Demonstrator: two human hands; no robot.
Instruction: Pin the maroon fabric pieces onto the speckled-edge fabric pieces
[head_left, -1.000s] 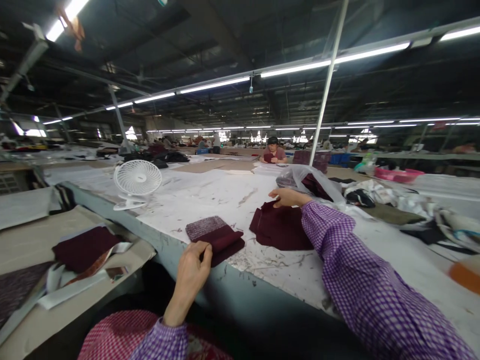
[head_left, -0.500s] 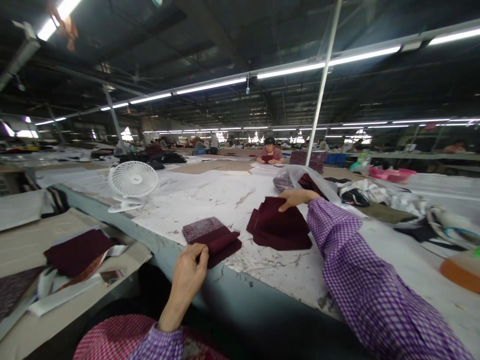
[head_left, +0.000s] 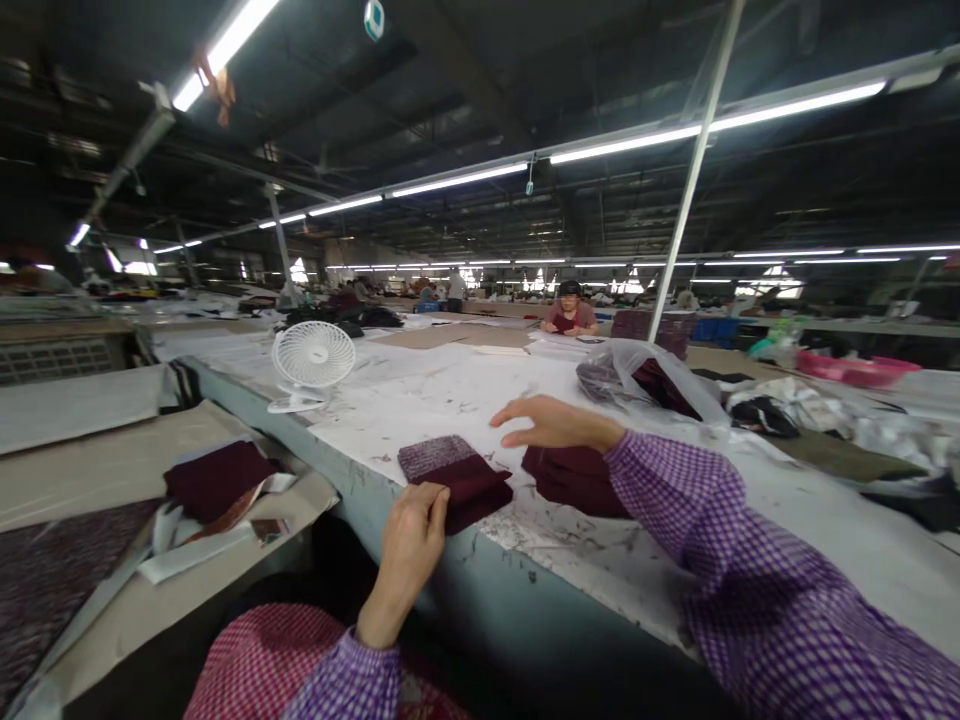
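2 cloth piles near the edge of 1 table. Left hand: thumb and fingers pinching near edge of grey-and-maroon pile. Right hand: fingers apart, over maroon pile. 1 fan to the left, 1 plastic bag beyond maroon pile.

Ceiling: dark, with lit tube lights in rows. Pale post: right. Windows: far, bright. Worktable: near, white-topped.
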